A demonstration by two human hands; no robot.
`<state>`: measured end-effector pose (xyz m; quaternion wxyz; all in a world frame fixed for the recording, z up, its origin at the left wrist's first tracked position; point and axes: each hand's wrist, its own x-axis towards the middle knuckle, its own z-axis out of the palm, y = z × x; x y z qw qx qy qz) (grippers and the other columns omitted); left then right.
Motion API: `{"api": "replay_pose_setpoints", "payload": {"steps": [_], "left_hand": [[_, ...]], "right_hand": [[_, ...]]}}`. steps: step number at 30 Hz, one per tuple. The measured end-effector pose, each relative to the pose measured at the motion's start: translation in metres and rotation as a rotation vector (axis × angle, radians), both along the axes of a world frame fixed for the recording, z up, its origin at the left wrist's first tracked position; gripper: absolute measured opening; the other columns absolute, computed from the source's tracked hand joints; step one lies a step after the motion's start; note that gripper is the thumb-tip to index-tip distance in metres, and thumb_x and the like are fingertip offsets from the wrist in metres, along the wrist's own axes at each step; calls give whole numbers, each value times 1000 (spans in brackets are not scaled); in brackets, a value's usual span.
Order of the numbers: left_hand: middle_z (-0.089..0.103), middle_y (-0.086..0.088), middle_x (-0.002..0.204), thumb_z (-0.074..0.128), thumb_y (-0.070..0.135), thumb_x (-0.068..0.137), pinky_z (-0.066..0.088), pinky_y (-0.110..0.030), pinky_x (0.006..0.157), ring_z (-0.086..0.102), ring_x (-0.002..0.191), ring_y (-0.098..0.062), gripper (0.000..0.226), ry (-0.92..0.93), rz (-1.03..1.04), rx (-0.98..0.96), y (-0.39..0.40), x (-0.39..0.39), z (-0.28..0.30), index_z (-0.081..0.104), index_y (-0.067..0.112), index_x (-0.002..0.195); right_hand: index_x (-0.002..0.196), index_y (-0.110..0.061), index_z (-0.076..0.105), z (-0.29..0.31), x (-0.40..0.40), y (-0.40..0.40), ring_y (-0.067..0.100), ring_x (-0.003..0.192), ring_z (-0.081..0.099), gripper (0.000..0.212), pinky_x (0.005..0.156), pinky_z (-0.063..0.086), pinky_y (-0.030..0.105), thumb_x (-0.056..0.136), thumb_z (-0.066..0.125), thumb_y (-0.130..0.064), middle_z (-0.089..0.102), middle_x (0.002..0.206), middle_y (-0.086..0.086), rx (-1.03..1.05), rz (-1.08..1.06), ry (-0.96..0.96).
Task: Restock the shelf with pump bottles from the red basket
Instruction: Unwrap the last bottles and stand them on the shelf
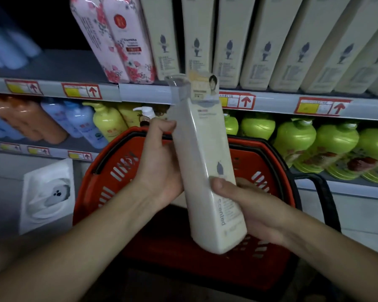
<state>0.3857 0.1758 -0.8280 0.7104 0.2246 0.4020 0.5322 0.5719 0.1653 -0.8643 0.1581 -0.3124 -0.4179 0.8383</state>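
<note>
I hold a tall cream pump bottle (203,158) with a clear cap and a paper tag, tilted, above the red basket (118,171). My left hand (159,162) grips its upper left side. My right hand (244,205) holds its lower part, thumb across the front. Matching cream bottles (234,40) stand in a row on the upper shelf (144,92), right above the held bottle's cap. What lies inside the basket is hidden behind the bottle and my hands.
Pink floral bottles (116,40) stand left of the cream row. On the lower shelf are green bottles (314,144) at right, yellow (107,120), blue and orange ones at left. The basket's black handle (323,188) sticks out at right. A white box (50,192) leans low on the left.
</note>
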Motion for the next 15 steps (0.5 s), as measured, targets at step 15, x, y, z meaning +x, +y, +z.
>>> {"api": "replay_pose_setpoints", "payload": {"steps": [15], "left_hand": [[79,6,107,85,14,78,58,-26,80,75,98,-13,66,804,-85,390,-28,51,53,60,34,135]], "right_hand": [[133,-14,64,63,35,-17,31,121,67,45,108,49,50,99,56,-42,72,126,14,282,-566,0]]}}
